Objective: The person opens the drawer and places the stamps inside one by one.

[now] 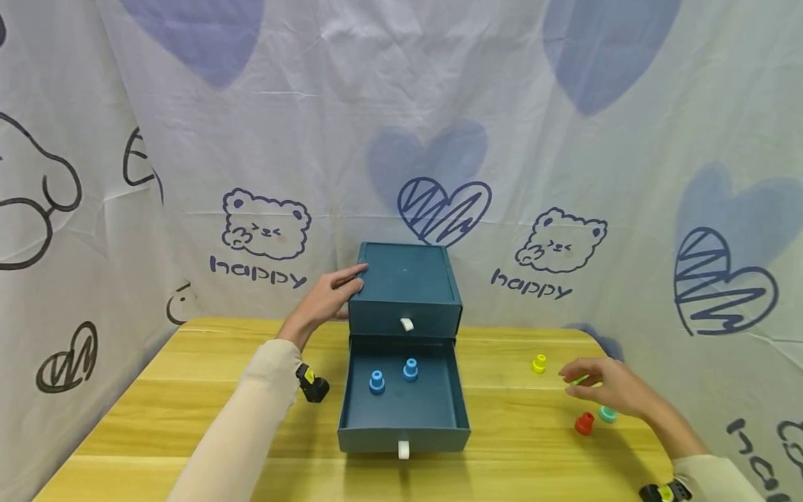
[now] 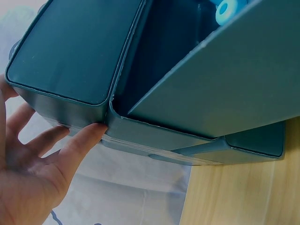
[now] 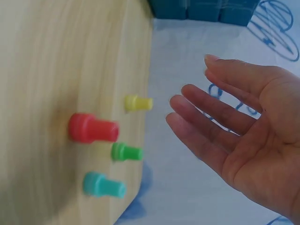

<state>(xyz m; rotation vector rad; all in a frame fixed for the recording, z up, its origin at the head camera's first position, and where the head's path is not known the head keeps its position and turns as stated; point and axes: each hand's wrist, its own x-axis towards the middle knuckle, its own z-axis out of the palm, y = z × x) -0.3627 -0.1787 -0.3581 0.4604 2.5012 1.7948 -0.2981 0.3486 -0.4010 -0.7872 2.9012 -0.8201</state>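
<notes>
A dark teal drawer cabinet [image 1: 406,272] stands at the back of the table, its top drawer closed. Below that, a drawer [image 1: 414,411] is pulled out, with two blue pegs [image 1: 376,382] standing inside. My left hand [image 1: 327,298] rests on the cabinet's left side, thumb and fingertips at its edges in the left wrist view. Over the table at the right, my right hand [image 1: 605,385] hovers with nothing in its loosely bent fingers. Beneath and beside it stand a green peg [image 3: 126,152], a yellow peg [image 1: 539,364], a red peg [image 1: 585,423] and a turquoise peg [image 1: 607,414].
The wooden table [image 1: 251,362] reaches back to a white cloth backdrop [image 1: 351,139] printed with hearts and bears. White pull tabs stick out from the drawer fronts, such as the lower tab [image 1: 403,450]. The pulled-out drawer juts toward the table's front.
</notes>
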